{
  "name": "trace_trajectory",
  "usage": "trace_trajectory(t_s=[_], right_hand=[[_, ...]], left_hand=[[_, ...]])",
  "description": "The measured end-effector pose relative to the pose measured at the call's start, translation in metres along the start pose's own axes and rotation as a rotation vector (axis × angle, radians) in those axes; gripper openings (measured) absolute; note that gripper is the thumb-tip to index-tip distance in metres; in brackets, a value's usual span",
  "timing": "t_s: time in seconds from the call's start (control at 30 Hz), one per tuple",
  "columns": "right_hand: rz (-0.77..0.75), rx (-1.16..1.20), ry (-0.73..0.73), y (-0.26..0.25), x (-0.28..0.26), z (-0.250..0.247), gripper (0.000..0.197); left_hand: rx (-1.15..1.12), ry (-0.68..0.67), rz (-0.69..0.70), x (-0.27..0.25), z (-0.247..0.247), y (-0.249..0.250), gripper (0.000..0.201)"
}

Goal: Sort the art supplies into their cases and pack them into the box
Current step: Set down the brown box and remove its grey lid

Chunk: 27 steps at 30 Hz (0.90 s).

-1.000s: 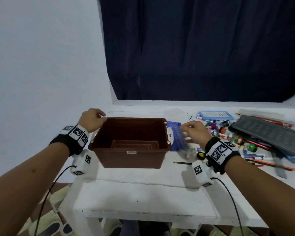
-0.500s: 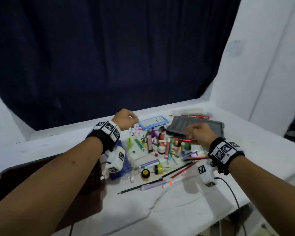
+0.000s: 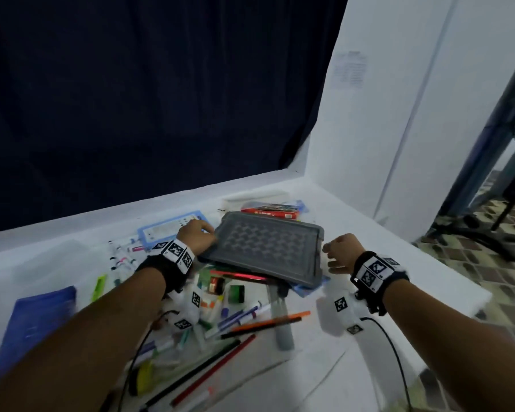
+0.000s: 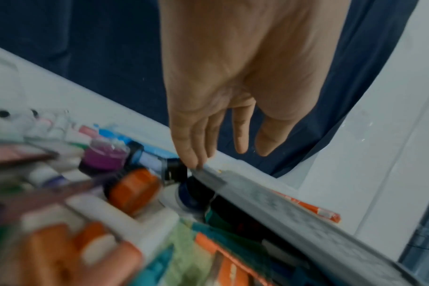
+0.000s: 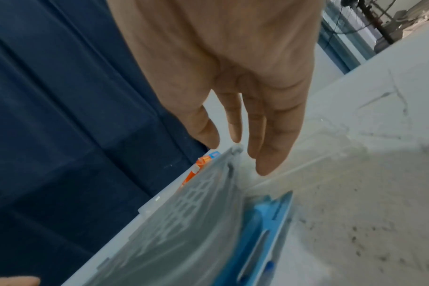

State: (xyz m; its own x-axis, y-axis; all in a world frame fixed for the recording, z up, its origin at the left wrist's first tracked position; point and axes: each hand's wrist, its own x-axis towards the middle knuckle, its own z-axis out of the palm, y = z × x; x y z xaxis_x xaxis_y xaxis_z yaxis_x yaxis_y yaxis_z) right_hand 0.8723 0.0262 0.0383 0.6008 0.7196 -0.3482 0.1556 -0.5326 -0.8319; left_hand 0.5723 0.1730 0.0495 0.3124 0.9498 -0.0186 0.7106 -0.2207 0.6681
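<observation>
Step, my read: lift grey mesh case [image 3: 265,248] off pile. Case lies tilted on markers and paint pots [image 3: 220,292], mid table [image 3: 369,337]. You grab both short edges, raise level, or supplies underneath scatter. Your left hand [image 3: 197,237]: fingers fairly straight, fingertips [image 4: 196,164] touching case's left edge, no grip yet. Your right hand [image 3: 344,253]: relaxed, spread, holds nothing, fingertips [image 5: 265,166] just beside right corner; contact unclear. Box out of view.

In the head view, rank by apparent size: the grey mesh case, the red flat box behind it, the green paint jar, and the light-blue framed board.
1. grey mesh case, clearly largest.
2. light-blue framed board and red flat box: similar, both partly covered, so unranked.
3. green paint jar, smallest.
</observation>
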Motion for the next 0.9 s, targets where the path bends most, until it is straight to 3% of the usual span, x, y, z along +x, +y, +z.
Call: trace_trajectory(t_s=[0.07, 0.13, 0.17, 0.4, 0.7, 0.9], right_hand=[[0.067, -0.028, -0.077, 0.004, 0.018, 0.002, 0.014], [0.069, -0.061, -0.124, 0.004, 0.03, 0.005, 0.014], [0.049, -0.076, -0.134, 0.002, 0.036, 0.007, 0.014], [-0.15, -0.034, -0.154, -0.017, 0.04, 0.008, 0.012], [-0.362, 0.17, -0.249, -0.09, -0.005, 0.035, 0.012], [-0.562, 0.179, -0.325, -0.162, -0.052, 0.112, 0.018]], left_hand=[[0.066, 0.023, -0.079, 0.017, 0.015, -0.004, 0.008], [0.11, 0.03, -0.15, 0.031, 0.026, -0.008, 0.031], [0.119, 0.028, -0.181, 0.035, 0.028, -0.009, 0.034], [0.018, 0.124, -0.266, 0.051, 0.002, -0.019, 0.011], [-0.242, 0.283, -0.232, 0.014, -0.089, -0.032, 0.009], [-0.289, 0.406, -0.23, -0.062, -0.199, -0.067, 0.025]])
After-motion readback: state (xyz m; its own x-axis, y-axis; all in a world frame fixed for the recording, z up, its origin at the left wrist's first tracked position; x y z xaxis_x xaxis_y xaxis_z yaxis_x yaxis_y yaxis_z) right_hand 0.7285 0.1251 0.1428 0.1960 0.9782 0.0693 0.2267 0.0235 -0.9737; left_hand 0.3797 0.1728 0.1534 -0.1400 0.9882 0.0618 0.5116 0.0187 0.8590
